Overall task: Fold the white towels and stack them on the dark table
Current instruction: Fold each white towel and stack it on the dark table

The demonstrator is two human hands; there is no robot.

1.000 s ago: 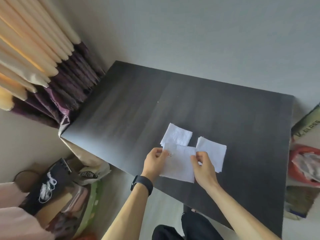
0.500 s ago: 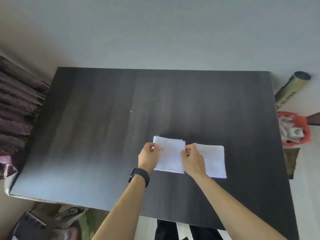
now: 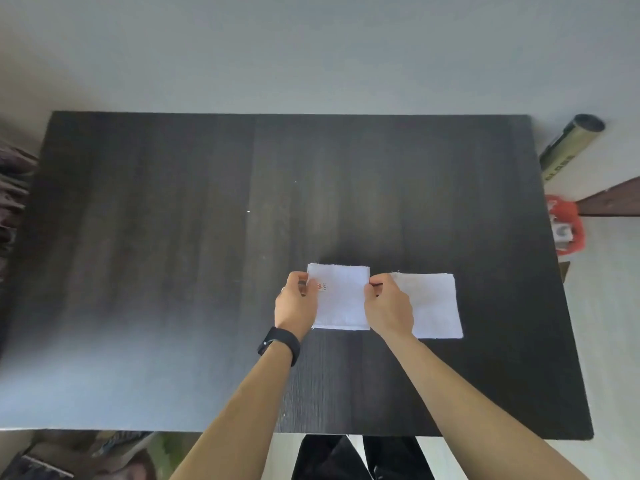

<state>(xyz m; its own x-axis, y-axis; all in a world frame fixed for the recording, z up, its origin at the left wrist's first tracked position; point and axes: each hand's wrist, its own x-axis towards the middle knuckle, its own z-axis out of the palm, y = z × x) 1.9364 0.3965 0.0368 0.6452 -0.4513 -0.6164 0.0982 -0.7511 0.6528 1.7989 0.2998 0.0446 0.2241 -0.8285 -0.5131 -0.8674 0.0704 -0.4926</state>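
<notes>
The fingers [image 3: 303, 284] of the left hand [image 3: 294, 304] pinched the left edge of a folded white towel [image 3: 343, 301], and the right hand [image 3: 389, 306] pinched its right edge. The towel lay flat on the dark desk [image 3: 173, 237], just beside a second folded towel [image 3: 436, 306] on its right.

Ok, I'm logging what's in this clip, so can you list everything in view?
table: one, dark wood grain, fills the middle of the view
held towel: one, white with a small orange mark, near the table's middle
flat towel: one, white, on the table just right of the held towel
roll: one, olive with a dark end, beyond the table's far right corner
red container: one, red-orange, right of the table
curtain: one, dark, left edge of view
wristband: one, black, left wrist
left hand: one, pinches the held towel's left edge
right hand: one, pinches its right edge
</notes>
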